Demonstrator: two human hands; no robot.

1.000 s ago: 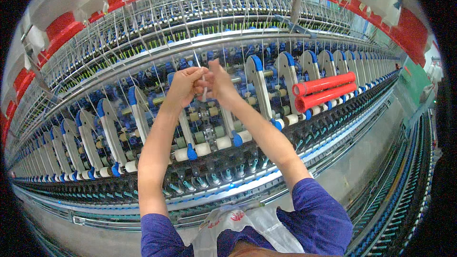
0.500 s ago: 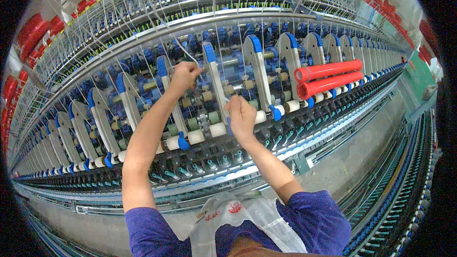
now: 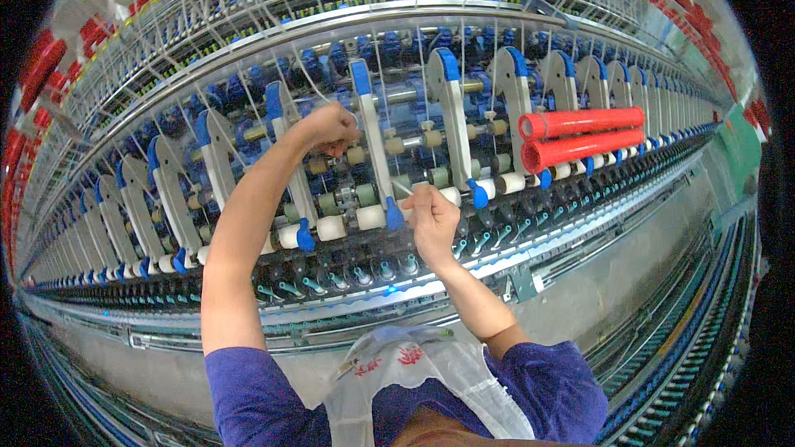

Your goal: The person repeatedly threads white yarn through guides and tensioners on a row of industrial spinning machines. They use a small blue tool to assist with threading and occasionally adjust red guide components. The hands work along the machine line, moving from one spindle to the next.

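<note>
My left hand [image 3: 330,127] is closed around the lower end of a white roving strand [image 3: 308,74] that slants down from above. It is left of a grey pressure arm with a blue cap [image 3: 360,79], in front of the rollers. Lower and to the right, my right hand [image 3: 436,219] pinches a short white piece of roving [image 3: 402,188] that sticks out up and left from the fingertips. Close by are the blue lever tip [image 3: 394,215] of that arm and a white roller [image 3: 371,217].
Two red tubes [image 3: 580,124] lie across the pressure arms at the right. A row of spindles [image 3: 360,275] runs below the rollers. A metal rail [image 3: 273,43] crosses above. Another machine row [image 3: 687,356] stands at the lower right, beyond the grey floor [image 3: 613,261].
My left hand has dropped slightly and turned, its fingers now lower before the rollers. My right hand has moved down and right, away from the pressure arm, with the white piece showing.
</note>
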